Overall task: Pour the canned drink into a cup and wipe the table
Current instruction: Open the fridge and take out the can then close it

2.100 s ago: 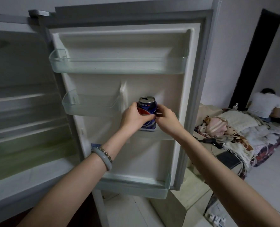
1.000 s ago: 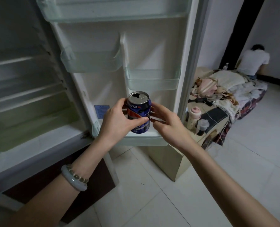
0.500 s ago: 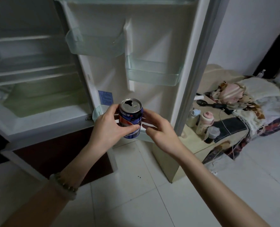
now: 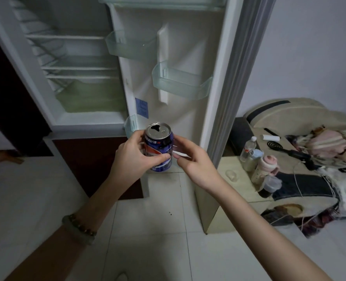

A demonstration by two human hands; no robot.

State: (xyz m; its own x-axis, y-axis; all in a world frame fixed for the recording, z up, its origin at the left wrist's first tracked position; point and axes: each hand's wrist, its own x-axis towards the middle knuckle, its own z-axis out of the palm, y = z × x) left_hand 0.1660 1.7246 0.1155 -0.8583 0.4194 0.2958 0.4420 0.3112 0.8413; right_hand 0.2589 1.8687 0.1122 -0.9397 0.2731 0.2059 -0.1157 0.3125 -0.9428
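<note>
A blue drink can [image 4: 160,147] with a red and white logo stands upright in front of me, its top opening visible. My left hand [image 4: 134,157] is wrapped around its left side and front. My right hand [image 4: 194,161] sits just right of the can with fingers spread, fingertips near or touching its side; I cannot tell which. A small clear cup [image 4: 232,175] rests on the low beige table [image 4: 235,203] to the right.
The fridge [image 4: 77,82] stands open with bare shelves; its door [image 4: 188,57] hangs behind the can. Bottles and a pink cup [image 4: 264,167] crowd the low table. A bed with piled bedding [image 4: 320,159] lies at right. White tiled floor below.
The can has come out of the door shelf and been drawn toward me and downward, held in my left hand. My view has swung down and left toward the floor.
</note>
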